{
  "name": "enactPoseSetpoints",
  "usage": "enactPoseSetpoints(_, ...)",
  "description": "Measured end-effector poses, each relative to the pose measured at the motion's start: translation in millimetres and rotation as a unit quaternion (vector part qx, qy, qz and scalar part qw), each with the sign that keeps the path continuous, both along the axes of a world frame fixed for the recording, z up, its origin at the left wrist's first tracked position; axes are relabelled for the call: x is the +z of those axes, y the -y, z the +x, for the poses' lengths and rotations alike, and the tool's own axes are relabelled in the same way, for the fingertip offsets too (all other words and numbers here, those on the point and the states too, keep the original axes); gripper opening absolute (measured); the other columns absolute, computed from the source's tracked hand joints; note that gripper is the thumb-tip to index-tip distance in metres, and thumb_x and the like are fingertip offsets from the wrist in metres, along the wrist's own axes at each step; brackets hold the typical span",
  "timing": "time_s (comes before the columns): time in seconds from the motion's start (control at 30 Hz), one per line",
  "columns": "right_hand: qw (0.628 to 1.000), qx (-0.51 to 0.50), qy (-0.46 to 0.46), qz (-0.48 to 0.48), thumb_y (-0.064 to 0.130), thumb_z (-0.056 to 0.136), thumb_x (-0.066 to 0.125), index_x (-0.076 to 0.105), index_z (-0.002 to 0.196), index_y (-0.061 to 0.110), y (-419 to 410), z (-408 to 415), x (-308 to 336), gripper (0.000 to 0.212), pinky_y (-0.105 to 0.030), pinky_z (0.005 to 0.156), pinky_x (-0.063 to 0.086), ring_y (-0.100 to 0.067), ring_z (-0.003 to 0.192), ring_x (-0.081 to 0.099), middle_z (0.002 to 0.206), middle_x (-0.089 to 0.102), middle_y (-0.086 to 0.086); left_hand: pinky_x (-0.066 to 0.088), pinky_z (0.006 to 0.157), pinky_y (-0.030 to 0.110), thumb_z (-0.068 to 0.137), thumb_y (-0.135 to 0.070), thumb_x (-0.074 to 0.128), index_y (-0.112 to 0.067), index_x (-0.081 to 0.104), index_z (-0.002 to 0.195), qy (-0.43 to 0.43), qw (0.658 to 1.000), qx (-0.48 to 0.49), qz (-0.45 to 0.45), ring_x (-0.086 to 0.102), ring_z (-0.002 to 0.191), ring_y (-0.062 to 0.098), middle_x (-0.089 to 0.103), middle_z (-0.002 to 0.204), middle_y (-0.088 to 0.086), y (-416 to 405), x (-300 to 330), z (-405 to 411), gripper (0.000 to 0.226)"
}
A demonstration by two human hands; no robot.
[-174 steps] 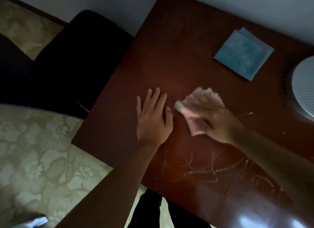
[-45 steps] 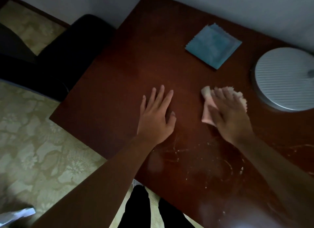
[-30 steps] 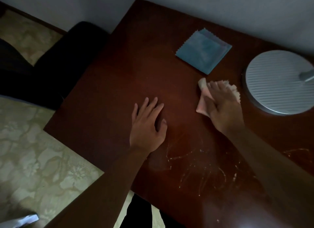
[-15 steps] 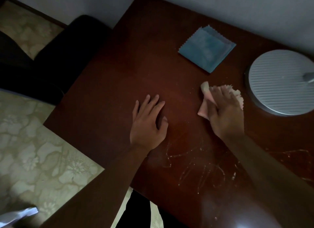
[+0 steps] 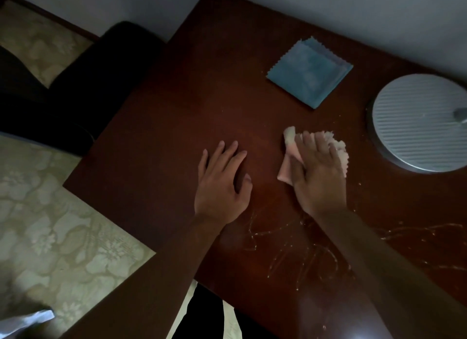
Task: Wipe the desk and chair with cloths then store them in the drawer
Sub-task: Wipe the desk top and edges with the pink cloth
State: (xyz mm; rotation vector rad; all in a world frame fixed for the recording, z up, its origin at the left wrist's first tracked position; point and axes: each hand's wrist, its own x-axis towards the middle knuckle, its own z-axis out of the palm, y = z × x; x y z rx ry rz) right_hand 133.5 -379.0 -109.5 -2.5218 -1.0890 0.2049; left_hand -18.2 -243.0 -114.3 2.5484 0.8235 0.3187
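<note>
While the right hand (image 5: 319,173) presses flat on the crumpled pink cloth (image 5: 290,159), fingers straight and spread over it, the cloth lies trapped between palm and worktop (image 5: 177,126), which suits rubbing the surface rather than lifting. Only the cloth's left edge and a frilled fringe at the right show past the fingers; most of it sits directly beneath the hand. The left hand (image 5: 222,179) rests open on the bare wood just beside, fingers straight and lightly fanned, holding nothing; it probably steadies the person's lean over the worktop. Pale streaks and crumbs (image 5: 303,258) mark the wood nearer the person, below both hands, so that patch looks unwiped as yet. A folded blue cloth (image 5: 309,73) lies apart toward the far edge, well clear of either hand, likely kept in reserve for the chair (image 5: 83,91), whose dark seat shows off the worktop's left edge. A round ribbed grey base (image 5: 419,124) stands near the pink cloth on the right. No drawer is in view.
</note>
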Motion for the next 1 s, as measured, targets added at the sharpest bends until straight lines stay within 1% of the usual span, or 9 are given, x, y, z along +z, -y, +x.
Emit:
enactPoseSetpoints(0.17, 0.999, 0.048, 0.012, 0.002, 0.031, 0.101, 0.033, 0.038, 0.147, 0.014, 27.0, -19.2, -3.6, 0.049, -0.046, 0.121, 0.018, -0.025, 0.147, 0.023, 0.152, 0.039, -0.007, 0.012, 0.122, 0.049, 0.093, -0.037, 0.043, -0.015, 0.056, 0.136, 0.004, 1.000, 0.004, -0.010, 0.027, 0.148, 0.020, 0.045, 0.151, 0.003, -1.2, 0.5, -0.1, 0.051)
enactPoseSetpoints(0.3, 1.000, 0.022, -0.019, -0.004, 0.033, 0.101, 0.031, 0.038, 0.148, 0.016, -27.6, 15.0, 2.3, 0.051, -0.043, 0.122, 0.012, -0.024, 0.148, 0.020, 0.154, 0.037, -0.006, 0.010, 0.123, 0.046, 0.096, -0.043, 0.036, -0.014, 0.053, 0.139, 0.001, 1.000, 0.002, -0.026, 0.023, 0.149, 0.017, 0.043, 0.153, 0.002, -0.8, 3.7, 0.1, 0.054)
enactPoseSetpoints(0.43, 0.993, 0.121, -0.012, -0.004, 0.029, 0.102, 0.035, 0.037, 0.148, 0.014, -83.8, 7.2, 4.1, 0.048, -0.045, 0.121, 0.014, -0.026, 0.147, 0.021, 0.154, 0.037, -0.008, 0.012, 0.124, 0.042, 0.097, -0.049, 0.033, -0.009, 0.044, 0.143, 0.027, 0.997, 0.036, -0.067, 0.025, 0.148, 0.016, 0.041, 0.153, 0.006, -0.7, 2.9, 0.7, 0.062)
enactPoseSetpoints(0.53, 0.976, 0.218, -0.018, -0.005, 0.032, 0.099, 0.030, 0.038, 0.147, 0.016, -64.0, -25.3, 2.9, 0.052, -0.042, 0.122, 0.016, -0.021, 0.147, 0.022, 0.153, 0.039, -0.005, 0.023, 0.121, 0.042, 0.097, -0.053, 0.032, -0.007, 0.041, 0.144, 0.069, 0.987, 0.090, -0.116, 0.031, 0.144, 0.017, 0.043, 0.150, 0.007, -1.0, 5.2, 2.0, 0.066)
enactPoseSetpoints(0.6, 0.968, 0.249, -0.019, 0.014, 0.030, 0.097, 0.036, 0.041, 0.145, 0.016, -35.6, -32.5, 0.5, 0.049, -0.043, 0.121, 0.020, -0.019, 0.146, 0.026, 0.149, 0.043, -0.003, 0.027, 0.119, 0.044, 0.096, -0.052, 0.035, -0.007, 0.042, 0.141, 0.078, 0.984, 0.106, -0.123, 0.033, 0.143, 0.018, 0.046, 0.148, 0.007, -1.3, 5.4, 2.3, 0.064)
enactPoseSetpoints(0.7, 0.977, 0.210, -0.026, 0.031, 0.030, 0.097, 0.041, 0.040, 0.145, 0.018, -30.1, -8.7, 0.8, 0.050, -0.045, 0.120, 0.020, -0.019, 0.145, 0.028, 0.149, 0.044, -0.004, 0.024, 0.121, 0.040, 0.095, -0.052, 0.036, -0.009, 0.044, 0.141, 0.075, 0.984, 0.102, -0.126, 0.031, 0.143, 0.015, 0.046, 0.147, 0.005, -0.6, 5.2, 2.8, 0.063)
enactPoseSetpoints(0.83, 0.993, 0.111, -0.029, 0.026, 0.022, 0.100, 0.044, 0.042, 0.145, 0.012, -95.8, 19.7, 0.2, 0.046, -0.043, 0.121, 0.016, -0.027, 0.145, 0.027, 0.150, 0.042, -0.010, 0.020, 0.122, 0.034, 0.094, -0.050, 0.039, -0.008, 0.046, 0.139, 0.086, 0.983, 0.108, -0.124, 0.031, 0.144, 0.015, 0.047, 0.146, 0.005, -2.5, 2.9, 1.7, 0.062)
enactPoseSetpoints(0.9, 0.992, 0.119, -0.031, 0.022, 0.019, 0.100, 0.045, 0.041, 0.145, 0.011, -110.6, 11.7, -1.7, 0.046, -0.043, 0.121, 0.015, -0.027, 0.146, 0.025, 0.151, 0.041, -0.010, 0.020, 0.122, 0.033, 0.094, -0.050, 0.039, -0.009, 0.046, 0.139, 0.082, 0.981, 0.106, -0.138, 0.032, 0.143, 0.015, 0.048, 0.146, 0.005, -3.1, 5.3, 2.2, 0.061)
enactPoseSetpoints(1.0, 0.985, 0.173, -0.016, 0.019, 0.023, 0.100, 0.044, 0.038, 0.147, 0.014, -86.3, -17.6, -2.7, 0.048, -0.042, 0.121, 0.016, -0.021, 0.146, 0.023, 0.151, 0.040, -0.007, 0.034, 0.116, 0.038, 0.095, -0.045, 0.043, -0.013, 0.046, 0.138, 0.110, 0.968, 0.121, -0.191, 0.040, 0.138, 0.013, 0.050, 0.142, 0.002, -10.1, 11.4, -4.1, 0.054)
